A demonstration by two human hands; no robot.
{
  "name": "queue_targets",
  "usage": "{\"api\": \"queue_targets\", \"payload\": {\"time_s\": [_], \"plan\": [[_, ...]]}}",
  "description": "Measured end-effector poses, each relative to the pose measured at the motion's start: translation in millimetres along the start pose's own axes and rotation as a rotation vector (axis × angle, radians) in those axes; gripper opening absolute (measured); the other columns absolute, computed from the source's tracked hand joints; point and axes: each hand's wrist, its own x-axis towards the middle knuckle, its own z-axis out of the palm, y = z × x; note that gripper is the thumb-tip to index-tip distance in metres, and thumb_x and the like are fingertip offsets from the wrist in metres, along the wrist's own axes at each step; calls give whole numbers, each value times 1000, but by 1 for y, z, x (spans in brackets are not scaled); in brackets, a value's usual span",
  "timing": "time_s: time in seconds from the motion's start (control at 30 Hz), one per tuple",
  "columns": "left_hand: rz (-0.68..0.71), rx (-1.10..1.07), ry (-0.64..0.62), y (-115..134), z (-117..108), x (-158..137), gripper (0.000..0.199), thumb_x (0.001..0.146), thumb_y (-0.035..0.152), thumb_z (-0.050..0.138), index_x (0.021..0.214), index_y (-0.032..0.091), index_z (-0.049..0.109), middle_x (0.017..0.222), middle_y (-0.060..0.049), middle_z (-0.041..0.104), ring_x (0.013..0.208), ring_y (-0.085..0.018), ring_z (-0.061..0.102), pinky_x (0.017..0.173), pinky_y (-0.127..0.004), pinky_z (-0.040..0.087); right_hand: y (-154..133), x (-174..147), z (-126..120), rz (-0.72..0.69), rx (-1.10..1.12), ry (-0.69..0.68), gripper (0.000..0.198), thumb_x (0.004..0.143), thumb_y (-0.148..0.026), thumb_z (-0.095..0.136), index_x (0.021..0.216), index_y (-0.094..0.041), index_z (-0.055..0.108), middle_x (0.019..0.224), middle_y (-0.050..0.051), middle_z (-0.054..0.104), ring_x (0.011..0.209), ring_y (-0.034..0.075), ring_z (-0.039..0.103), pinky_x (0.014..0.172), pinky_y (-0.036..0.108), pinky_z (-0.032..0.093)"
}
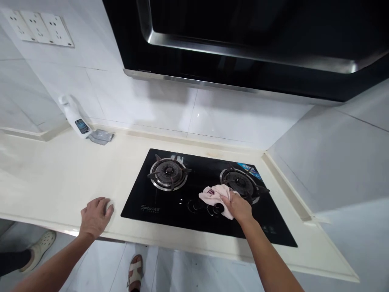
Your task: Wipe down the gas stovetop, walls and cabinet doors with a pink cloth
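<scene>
A pale pink cloth (215,195) with a dark purple mark is bunched under my right hand (238,206), whose fingers are closed on it. The cloth lies on the black glass gas stove (182,211), by the control knobs (218,209) and the front of the right burner (241,182). Left of the stove, my left hand (96,214) rests on the counter near its front edge. Its fingers curl round a small white object (109,205), mostly hidden, whose kind I cannot make out. The left burner (169,172) stands apart from both hands.
A white bottle (75,117) with a dark label stands at the back left, beside a folded grey cloth (101,136). A black range hood (231,52) overhangs the stove. Wall sockets (39,27) are at upper left. Someone's foot in a pale clog (41,248) shows below the cream counter (60,174).
</scene>
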Motion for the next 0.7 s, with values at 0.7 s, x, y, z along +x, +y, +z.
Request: {"api": "queue_targets", "payload": {"time_s": [0.7], "plan": [[-26, -44, 31, -9, 7, 11, 42, 85, 52, 40, 107, 28, 66, 126, -10, 63, 121, -36, 54, 98, -57, 44, 84, -87, 41, 505, -49, 181, 60, 93, -53, 40, 140, -17, 52, 136, 23, 53, 121, 42, 53, 90, 52, 46]]}}
